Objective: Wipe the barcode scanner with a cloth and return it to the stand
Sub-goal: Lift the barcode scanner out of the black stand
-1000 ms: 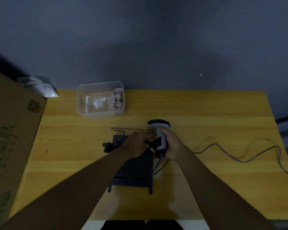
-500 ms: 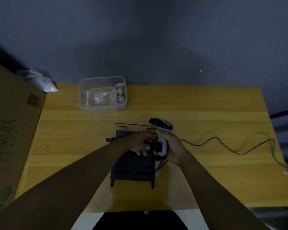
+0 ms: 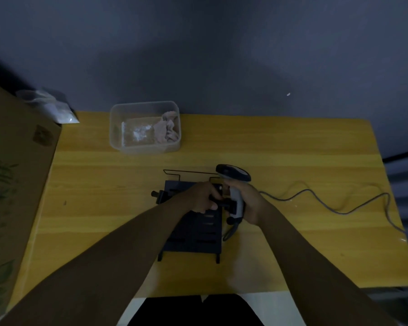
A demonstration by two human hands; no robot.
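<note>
I see the barcode scanner (image 3: 234, 182) held upright at the right edge of the black stand (image 3: 193, 234), its handle wrapped in my right hand (image 3: 247, 203) — fingers closed snugly around the grip. My left hand (image 3: 203, 198) rests on the stand's upper part, fingers curled onto a black bracket beside the scanner's handle. The scanner is grey with a dark head tilted away from me; its grey cable (image 3: 327, 203) trails right of the stand across the yellow desk (image 3: 292, 147). A crumpled cloth (image 3: 167, 130) lies in a clear tub (image 3: 118, 128) beyond the stand.
</note>
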